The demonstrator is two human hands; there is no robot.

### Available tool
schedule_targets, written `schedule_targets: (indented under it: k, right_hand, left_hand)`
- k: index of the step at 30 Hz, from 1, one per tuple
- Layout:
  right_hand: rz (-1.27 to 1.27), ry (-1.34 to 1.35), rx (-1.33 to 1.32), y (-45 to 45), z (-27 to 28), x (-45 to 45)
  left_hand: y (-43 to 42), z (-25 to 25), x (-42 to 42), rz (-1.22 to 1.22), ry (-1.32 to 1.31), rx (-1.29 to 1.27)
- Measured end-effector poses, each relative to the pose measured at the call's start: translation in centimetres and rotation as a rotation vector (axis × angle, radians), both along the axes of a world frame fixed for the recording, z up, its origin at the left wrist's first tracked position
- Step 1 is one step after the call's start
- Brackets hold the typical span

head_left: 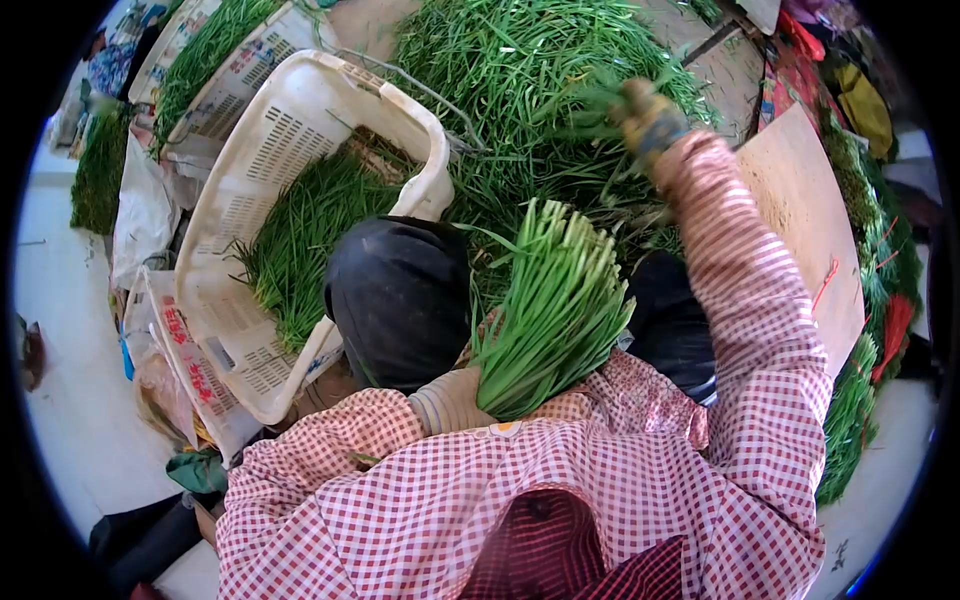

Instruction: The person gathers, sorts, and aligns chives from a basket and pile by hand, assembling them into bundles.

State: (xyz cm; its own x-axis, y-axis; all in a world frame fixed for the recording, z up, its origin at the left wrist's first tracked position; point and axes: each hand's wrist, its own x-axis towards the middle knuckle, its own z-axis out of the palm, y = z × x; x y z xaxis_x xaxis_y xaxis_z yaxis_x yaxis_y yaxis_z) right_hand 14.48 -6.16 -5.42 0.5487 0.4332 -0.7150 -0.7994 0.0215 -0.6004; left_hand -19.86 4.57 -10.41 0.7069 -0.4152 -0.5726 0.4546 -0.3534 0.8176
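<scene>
Eyes on the big white basket (228,205) first, tipped toward the seated person at the left knee, slotted walls on show, and down inside lies a loose spread of long green stalks (325,225), some of them up against the lower wall. Just beyond it, upper left, a second white basket (243,80) carries its own load, a thick swathe of greens (215,45) running along between its walls. Below, pressed close beside the first, there's a white crate (185,345) with red lettering, its contents hard to make out from here. Now to the middle: a dense green bunch (550,310) sits over the lap, cut ends fanned up and away, and the left hand (450,402) is in at its base, striped glove or cuff showing, fingers tucked out of sight behind the stalks, so their grip can't be told. Out to the right, the other arm stretches forward; the gloved right hand (648,120) is at the edge of the great heap of greens (520,90), blurred, blades smeared beside it, and whether those fingers are closed on any, I cannot tell.
</scene>
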Motion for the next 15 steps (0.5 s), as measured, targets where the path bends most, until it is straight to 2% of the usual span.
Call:
schedule_targets:
  k: [3,4,5,6,7,8,9,11,12,14,15]
  right_hand:
    - [0.62,0.194,0.349,1.4,-0.1,1.2]
    - [0.91,-0.105,0.15,0.6,0.4,0.4]
    - [1.294,-0.51,-0.113,1.2,4.2,-2.9]
    - [1.579,-0.801,-0.326,1.8,8.1,-6.1]
    - [1.819,-0.995,-0.388,2.9,6.5,-7.5]
    - [2.041,-0.899,-0.619,4.4,6.7,-9.6]
    - [2.07,-0.864,-0.49,3.3,2.2,-9.8]
    - [2.347,-0.986,-0.593,3.3,-1.5,-9.7]
    - [2.368,-0.981,-0.58,3.3,-1.8,-9.0]
    - [2.102,-0.695,-0.844,3.2,-2.4,-7.0]
    - [2.13,-0.711,-0.845,3.4,-3.3,-6.9]
  left_hand:
    - [-0.5,-1.0,-0.8,0.187,0.135,-0.188]
    - [-0.6,-1.3,-0.9,0.246,0.177,-0.257]
    - [-0.9,-1.4,-0.8,0.281,0.212,-0.311]
    - [-0.5,0.7,0.6,0.133,0.186,-0.151]
    - [-0.3,1.6,1.3,-0.015,0.157,0.009]
    - [-0.4,0.2,0.6,-0.047,0.157,-0.026]
    - [-0.6,-1.3,-0.2,-0.079,0.157,-0.062]
    - [0.1,3.2,2.4,-0.229,0.255,0.219]
    - [0.3,4.3,2.9,-0.214,0.264,0.207]
    - [0.6,5.2,3.4,-0.236,0.272,0.265]
    - [0.8,5.0,3.2,-0.22,0.278,0.25]
